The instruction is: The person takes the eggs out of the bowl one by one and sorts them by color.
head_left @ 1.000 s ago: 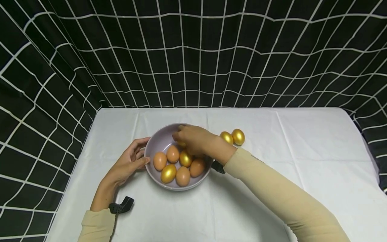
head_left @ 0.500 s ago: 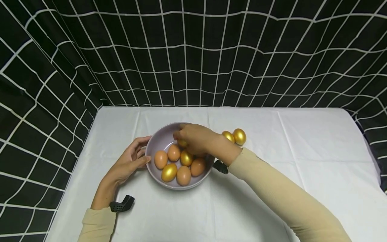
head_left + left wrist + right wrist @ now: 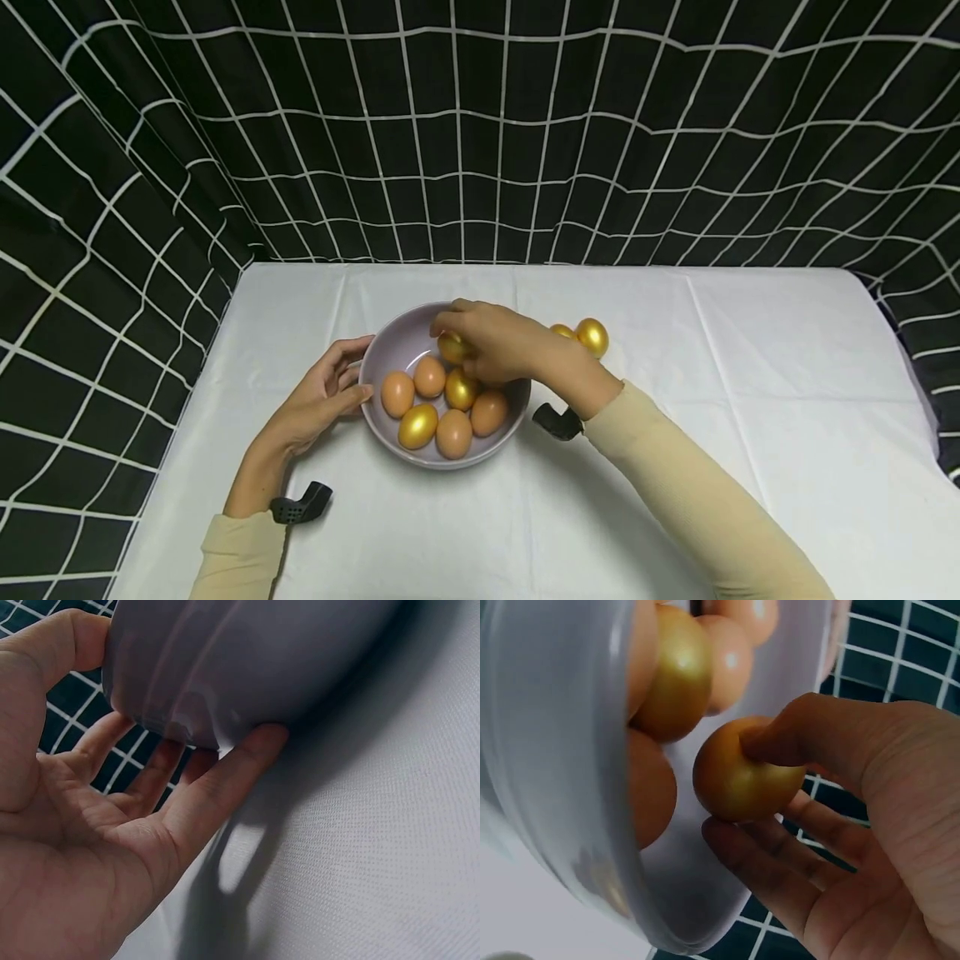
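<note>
A light purple bowl stands on the table with several brown eggs and golden eggs inside. My left hand holds the bowl's left side, thumb at the rim and fingers against the outer wall. My right hand is over the bowl's far right part. It pinches a golden egg between thumb and fingers, near the inner wall. Another golden egg and a brown egg lie close to it. The right hand covers part of the bowl's far right rim in the head view.
Two golden eggs lie on the white cloth right of the bowl: one in full view, the other partly behind the right wrist. A black curtain with white grid lines rises behind the table.
My right hand has turned and lifted slightly, the golden egg in its fingers now showing more. The right forearm has shifted a little right. My left hand stays on the bowl.
</note>
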Motion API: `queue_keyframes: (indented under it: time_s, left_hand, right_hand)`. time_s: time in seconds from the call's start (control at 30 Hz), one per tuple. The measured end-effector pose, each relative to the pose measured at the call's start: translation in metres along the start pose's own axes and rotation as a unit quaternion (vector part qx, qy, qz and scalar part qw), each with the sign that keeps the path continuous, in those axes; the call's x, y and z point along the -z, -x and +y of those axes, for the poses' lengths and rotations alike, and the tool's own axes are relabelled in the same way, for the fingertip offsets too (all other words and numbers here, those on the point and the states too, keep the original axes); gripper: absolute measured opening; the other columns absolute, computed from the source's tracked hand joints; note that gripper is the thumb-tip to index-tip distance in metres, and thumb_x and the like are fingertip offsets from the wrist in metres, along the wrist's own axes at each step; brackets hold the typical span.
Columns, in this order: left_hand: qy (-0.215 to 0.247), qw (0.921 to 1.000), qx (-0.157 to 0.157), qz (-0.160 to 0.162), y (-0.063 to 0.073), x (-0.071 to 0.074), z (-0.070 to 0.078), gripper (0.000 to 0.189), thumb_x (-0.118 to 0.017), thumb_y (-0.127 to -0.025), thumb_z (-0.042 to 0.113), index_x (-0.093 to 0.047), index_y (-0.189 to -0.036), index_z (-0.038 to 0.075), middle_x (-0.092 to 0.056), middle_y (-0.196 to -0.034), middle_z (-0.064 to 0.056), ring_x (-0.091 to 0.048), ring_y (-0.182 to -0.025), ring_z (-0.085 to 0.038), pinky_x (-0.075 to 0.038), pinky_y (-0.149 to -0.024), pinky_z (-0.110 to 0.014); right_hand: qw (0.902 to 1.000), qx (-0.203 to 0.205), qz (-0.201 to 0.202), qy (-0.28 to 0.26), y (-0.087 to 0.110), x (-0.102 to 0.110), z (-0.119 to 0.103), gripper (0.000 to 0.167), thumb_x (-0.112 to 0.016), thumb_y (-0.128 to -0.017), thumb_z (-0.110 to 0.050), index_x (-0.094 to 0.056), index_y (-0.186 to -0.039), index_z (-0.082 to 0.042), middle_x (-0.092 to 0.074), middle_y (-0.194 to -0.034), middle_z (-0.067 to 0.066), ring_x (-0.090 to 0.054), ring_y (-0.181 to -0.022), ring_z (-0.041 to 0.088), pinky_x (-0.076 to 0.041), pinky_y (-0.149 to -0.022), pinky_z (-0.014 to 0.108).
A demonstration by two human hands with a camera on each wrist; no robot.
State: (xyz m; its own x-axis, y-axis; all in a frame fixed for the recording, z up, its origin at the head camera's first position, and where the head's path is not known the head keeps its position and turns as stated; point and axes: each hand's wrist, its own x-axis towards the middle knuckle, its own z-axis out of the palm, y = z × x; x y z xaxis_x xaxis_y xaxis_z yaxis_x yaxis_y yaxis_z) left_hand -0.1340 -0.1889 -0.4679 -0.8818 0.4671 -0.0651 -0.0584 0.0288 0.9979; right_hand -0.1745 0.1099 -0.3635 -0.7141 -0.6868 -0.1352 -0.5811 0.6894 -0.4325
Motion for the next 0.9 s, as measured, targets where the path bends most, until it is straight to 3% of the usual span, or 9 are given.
queue_keyframes:
  time_s: [0.3,0.4,0.67,0.9]
  left_hand:
    - [0.005,1.0,0.005,-0.001,-0.001,0.0,0.0,0.069,-0.064,-0.099,0.001,-0.033,-0.16,0.005,-0.039,-0.158,-0.02,-0.063,-0.126,-0.007,-0.065,-0.089,-0.034]
    - [0.005,1.0,0.004,-0.001,0.0,-0.001,0.001,0.069,-0.064,-0.099,0.002,-0.032,-0.16,0.004,-0.038,-0.159,-0.022,-0.062,-0.126,-0.006,-0.065,-0.089,-0.033]
    - [0.006,0.9999,0.011,-0.001,0.001,0.0,0.002,0.07,-0.064,-0.099,0.002,-0.032,-0.161,0.005,-0.038,-0.159,-0.022,-0.062,-0.126,-0.008,-0.065,-0.09,-0.034]
    - [0.005,0.9999,0.013,-0.001,0.002,0.001,0.002,0.071,-0.065,-0.098,0.003,-0.032,-0.161,0.007,-0.038,-0.161,-0.022,-0.062,-0.127,-0.008,-0.065,-0.09,-0.035]
  right_hand:
    - [0.9957,0.013,0.059,-0.071,0.016,0.0,0.008,0.047,-0.071,-0.086,-0.002,-0.068,-0.132,-0.011,-0.065,-0.124,0.007,-0.059,-0.099,0.022,-0.051,-0.089,0.037]
    - [0.992,0.017,0.081,-0.096,0.022,-0.003,0.01,0.048,-0.071,-0.087,-0.004,-0.068,-0.135,-0.011,-0.066,-0.125,0.006,-0.059,-0.102,0.02,-0.051,-0.091,0.036]
    - [0.9734,0.016,0.154,-0.169,0.04,-0.014,0.018,0.044,-0.074,-0.091,-0.006,-0.068,-0.133,-0.016,-0.067,-0.129,0.0,-0.062,-0.106,0.019,-0.057,-0.095,0.046]
    - [0.9585,-0.01,0.2,-0.203,0.049,-0.021,0.026,0.046,-0.077,-0.091,-0.006,-0.067,-0.135,-0.016,-0.068,-0.132,0.003,-0.064,-0.118,0.022,-0.061,-0.095,0.039]
